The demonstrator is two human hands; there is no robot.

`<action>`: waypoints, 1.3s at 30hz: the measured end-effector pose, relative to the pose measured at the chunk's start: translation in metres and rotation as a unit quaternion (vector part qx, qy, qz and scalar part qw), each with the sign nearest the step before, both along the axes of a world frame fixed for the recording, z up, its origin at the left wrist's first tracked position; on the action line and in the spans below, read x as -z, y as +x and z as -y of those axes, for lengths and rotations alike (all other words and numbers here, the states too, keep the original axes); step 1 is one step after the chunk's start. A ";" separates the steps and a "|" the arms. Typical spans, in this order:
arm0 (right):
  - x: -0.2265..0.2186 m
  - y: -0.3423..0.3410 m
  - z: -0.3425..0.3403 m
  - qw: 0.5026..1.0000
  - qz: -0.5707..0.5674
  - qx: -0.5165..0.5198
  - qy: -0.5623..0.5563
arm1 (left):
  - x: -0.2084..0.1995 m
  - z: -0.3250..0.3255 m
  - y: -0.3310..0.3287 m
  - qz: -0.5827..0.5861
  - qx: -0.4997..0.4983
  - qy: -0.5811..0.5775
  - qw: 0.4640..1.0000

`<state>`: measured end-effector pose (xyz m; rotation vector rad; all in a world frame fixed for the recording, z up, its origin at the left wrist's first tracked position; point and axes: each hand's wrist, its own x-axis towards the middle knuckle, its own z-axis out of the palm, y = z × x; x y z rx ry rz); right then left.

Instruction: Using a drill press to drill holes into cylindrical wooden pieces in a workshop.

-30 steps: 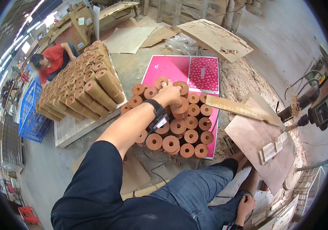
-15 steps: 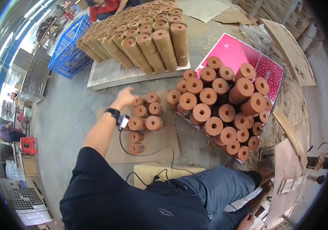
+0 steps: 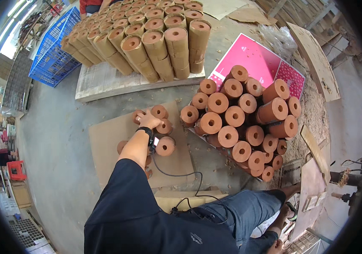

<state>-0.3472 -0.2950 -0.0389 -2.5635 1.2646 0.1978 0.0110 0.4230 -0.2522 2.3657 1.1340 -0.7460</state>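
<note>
The person's left hand [image 3: 148, 120] reaches out over a flat sheet of cardboard [image 3: 104, 148] on the floor. The fingers are curled over the top of a short round wooden roll [image 3: 138, 115] with a hole in its middle, and they seem to hold it. This roll sits at the far end of a small bunch of rolls [image 3: 162, 135] standing on the cardboard, touching one another. The right hand cannot be seen, so nobody can tell what it is doing. To the right, a big pile of the same rolls [image 3: 240, 122] lies on a pink board [image 3: 253, 55], stacked on their sides. That pile could be trouble: the rolls are round, so if one low roll is bumped or pulled, the ones on top may roll down and hit the person's leg [image 3: 240, 211]. The small bunch could also tip over if the hand sets its roll down crooked or knocks the next one. A black wire [image 3: 176, 174] runs from the wrist back across the cardboard, and it could catch on a roll and drag it. Far off stands a taller stack of pale tubes [image 3: 155, 38] on a wooden pallet [image 3: 104, 84].
</note>
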 end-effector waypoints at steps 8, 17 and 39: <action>-0.013 0.013 -0.026 1.000 -0.003 0.017 0.011 | 0.003 0.009 -0.006 0.017 0.021 0.003 1.000; -0.012 0.016 -0.031 0.999 0.008 0.015 0.043 | 0.010 0.004 -0.019 0.097 0.064 0.013 0.993; -0.013 -0.050 0.061 0.994 -0.096 0.017 -0.058 | 0.005 -0.006 -0.013 0.085 0.146 0.010 0.986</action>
